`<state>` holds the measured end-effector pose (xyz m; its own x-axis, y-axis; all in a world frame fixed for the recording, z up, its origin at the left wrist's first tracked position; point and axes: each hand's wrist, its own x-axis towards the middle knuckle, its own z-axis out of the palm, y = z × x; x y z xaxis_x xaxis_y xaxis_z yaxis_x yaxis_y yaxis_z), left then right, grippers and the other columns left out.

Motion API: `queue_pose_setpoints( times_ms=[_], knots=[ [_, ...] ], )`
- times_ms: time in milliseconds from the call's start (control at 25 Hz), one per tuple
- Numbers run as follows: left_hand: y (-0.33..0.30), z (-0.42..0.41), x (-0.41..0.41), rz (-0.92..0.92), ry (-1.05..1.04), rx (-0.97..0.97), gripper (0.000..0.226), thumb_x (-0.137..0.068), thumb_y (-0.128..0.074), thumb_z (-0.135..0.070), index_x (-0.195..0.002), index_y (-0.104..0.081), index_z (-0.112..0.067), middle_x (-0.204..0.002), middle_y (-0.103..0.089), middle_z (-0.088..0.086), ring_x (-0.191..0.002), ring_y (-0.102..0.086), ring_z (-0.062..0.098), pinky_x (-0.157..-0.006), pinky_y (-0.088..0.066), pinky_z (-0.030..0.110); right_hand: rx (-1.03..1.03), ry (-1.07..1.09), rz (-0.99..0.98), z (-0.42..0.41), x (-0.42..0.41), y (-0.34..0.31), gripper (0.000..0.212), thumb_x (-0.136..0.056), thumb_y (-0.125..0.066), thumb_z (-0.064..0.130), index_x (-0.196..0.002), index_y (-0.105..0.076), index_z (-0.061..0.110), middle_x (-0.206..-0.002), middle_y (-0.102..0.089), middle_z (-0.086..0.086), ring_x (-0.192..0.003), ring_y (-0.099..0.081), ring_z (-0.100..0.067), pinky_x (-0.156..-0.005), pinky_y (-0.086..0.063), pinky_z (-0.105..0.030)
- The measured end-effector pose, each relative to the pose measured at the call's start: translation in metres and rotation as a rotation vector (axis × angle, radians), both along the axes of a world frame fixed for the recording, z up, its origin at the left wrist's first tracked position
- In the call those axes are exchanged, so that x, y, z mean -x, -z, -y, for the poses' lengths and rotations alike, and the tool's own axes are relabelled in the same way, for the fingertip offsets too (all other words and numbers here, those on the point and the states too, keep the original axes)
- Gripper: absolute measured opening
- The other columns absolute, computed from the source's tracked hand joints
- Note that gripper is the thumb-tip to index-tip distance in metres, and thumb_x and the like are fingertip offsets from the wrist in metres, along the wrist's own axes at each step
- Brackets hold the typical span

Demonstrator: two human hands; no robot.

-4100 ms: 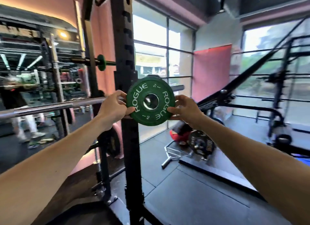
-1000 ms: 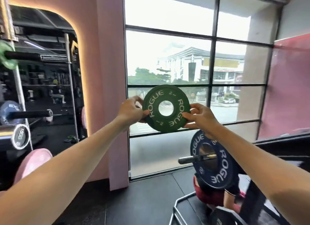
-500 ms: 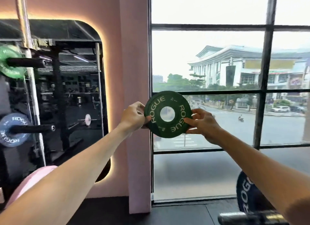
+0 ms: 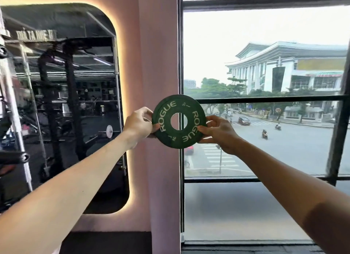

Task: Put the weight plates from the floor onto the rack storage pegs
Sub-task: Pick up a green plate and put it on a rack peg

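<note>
Here, head view:
Plate: the small green plate (image 4: 179, 121) was round, with white ROGUE letters and a hole in the middle.
Place: up in the air, before the window (image 4: 265, 83).
Left hand (image 4: 139, 124): pinched its left edge.
Right hand (image 4: 219, 132): pinched its right edge.

Dark green weight plate (image 4: 179, 121) (pale lettering) against a pink wall (image 4: 159, 64).

The green weight plate (image 4: 179, 121) reads "ROGUE" twice in pale letters.

Pink wall (image 4: 159, 45), backlit rounded mirror (image 4: 62, 102), black-framed window (image 4: 265, 100), white building (image 4: 287, 68) outside, dark floor (image 4: 106, 242)
</note>
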<state>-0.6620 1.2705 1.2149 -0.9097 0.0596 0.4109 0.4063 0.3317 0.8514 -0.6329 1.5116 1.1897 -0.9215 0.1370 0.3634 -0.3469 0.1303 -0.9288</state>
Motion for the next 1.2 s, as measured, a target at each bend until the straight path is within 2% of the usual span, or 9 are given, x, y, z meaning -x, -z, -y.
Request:
queue_pose_setpoints(
  times_ms=[120, 280, 440, 520, 720, 880, 960, 1080, 1200],
  knots=[
    [-0.003, 0.012, 0.075, -0.006, -0.022, 0.025, 0.022, -0.084, -0.07, 0.002, -0.097, -0.06, -0.012, -0.085, -0.073, 0.017, -0.067, -0.074, 0.027, -0.062, -0.061, 0.035, 0.01, -0.019, -0.008, 0.012, 0.081, 0.001, 0.03, -0.087, -0.064, -0.003, -0.114, -0.053, 0.0, -0.097, -0.064, -0.022, -0.077, -0.069, -0.034, -0.065, -0.061, -0.044],
    [-0.013, 0.035, 0.155, -0.017, -0.075, 0.069, 0.019, -0.086, -0.069, 0.001, -0.099, -0.058, -0.009, -0.081, -0.069, 0.017, -0.061, -0.069, 0.029, -0.036, -0.043, 0.017, 0.051, -0.067, -0.022, 0.037, 0.174, -0.004, 0.026, -0.086, -0.064, -0.003, -0.11, -0.055, 0.003, -0.093, -0.064, -0.016, -0.074, -0.07, -0.028, -0.061, -0.061, -0.039],
    [-0.02, 0.073, 0.216, -0.024, -0.138, 0.073, 0.022, -0.081, -0.075, -0.002, -0.094, -0.059, -0.009, -0.086, -0.071, 0.022, -0.062, -0.071, 0.031, -0.061, -0.06, 0.04, 0.057, -0.169, -0.026, 0.071, 0.254, -0.009, 0.021, -0.086, -0.065, -0.003, -0.103, -0.057, 0.007, -0.091, -0.065, -0.014, -0.074, -0.07, -0.027, -0.063, -0.061, -0.041],
    [-0.022, 0.092, 0.242, -0.028, -0.206, 0.069, 0.023, -0.079, -0.077, -0.004, -0.092, -0.059, -0.011, -0.085, -0.071, 0.018, -0.067, -0.073, 0.031, -0.069, -0.06, 0.052, 0.065, -0.227, -0.037, 0.091, 0.292, -0.01, 0.022, -0.085, -0.065, -0.003, -0.105, -0.056, 0.004, -0.088, -0.062, -0.013, -0.067, -0.069, -0.024, -0.062, -0.061, -0.041],
    [-0.023, 0.139, 0.292, -0.059, -0.372, 0.106, 0.026, -0.073, -0.082, -0.009, -0.081, -0.06, -0.021, -0.076, -0.072, 0.012, -0.07, -0.072, 0.033, -0.073, -0.06, 0.051, 0.096, -0.392, -0.032, 0.141, 0.373, -0.013, 0.025, -0.086, -0.064, -0.006, -0.109, -0.056, 0.0, -0.086, -0.061, -0.013, -0.062, -0.068, -0.025, -0.063, -0.061, -0.044],
    [-0.024, 0.166, 0.321, -0.073, -0.558, 0.085, 0.026, -0.079, -0.076, 0.001, -0.082, -0.056, -0.015, -0.077, -0.071, 0.014, -0.067, -0.07, 0.032, -0.072, -0.059, 0.055, 0.079, -0.573, -0.033, 0.179, 0.438, -0.019, 0.028, -0.086, -0.065, -0.005, -0.112, -0.054, -0.001, -0.088, -0.06, -0.012, -0.066, -0.066, -0.029, -0.06, -0.061, -0.044],
    [-0.029, 0.174, 0.325, -0.078, -0.651, 0.097, 0.026, -0.08, -0.074, 0.002, -0.084, -0.055, -0.014, -0.081, -0.069, 0.015, -0.065, -0.07, 0.032, -0.067, -0.06, 0.05, 0.073, -0.666, -0.04, 0.199, 0.464, -0.025, 0.026, -0.086, -0.065, -0.004, -0.11, -0.055, 0.0, -0.086, -0.059, -0.012, -0.063, -0.066, -0.027, -0.057, -0.061, -0.041],
    [-0.034, 0.187, 0.317, -0.079, -0.81, 0.101, 0.027, -0.082, -0.073, 0.003, -0.098, -0.055, -0.009, -0.079, -0.066, 0.011, -0.048, -0.065, 0.015, -0.049, -0.059, 0.032, 0.074, -0.815, -0.05, 0.234, 0.488, -0.031, 0.016, -0.087, -0.064, -0.004, -0.097, -0.057, 0.007, -0.081, -0.058, -0.008, -0.061, -0.066, -0.02, -0.056, -0.06, -0.037],
    [-0.039, 0.201, 0.291, -0.076, -0.983, 0.09, 0.03, -0.081, -0.074, 0.001, -0.102, -0.057, -0.01, -0.085, -0.066, 0.009, -0.061, -0.069, 0.022, -0.058, -0.061, 0.036, 0.073, -0.975, -0.049, 0.274, 0.493, -0.037, 0.016, -0.087, -0.064, -0.003, -0.099, -0.057, 0.005, -0.081, -0.059, -0.006, -0.064, -0.066, -0.017, -0.055, -0.06, -0.037]
  ],
)
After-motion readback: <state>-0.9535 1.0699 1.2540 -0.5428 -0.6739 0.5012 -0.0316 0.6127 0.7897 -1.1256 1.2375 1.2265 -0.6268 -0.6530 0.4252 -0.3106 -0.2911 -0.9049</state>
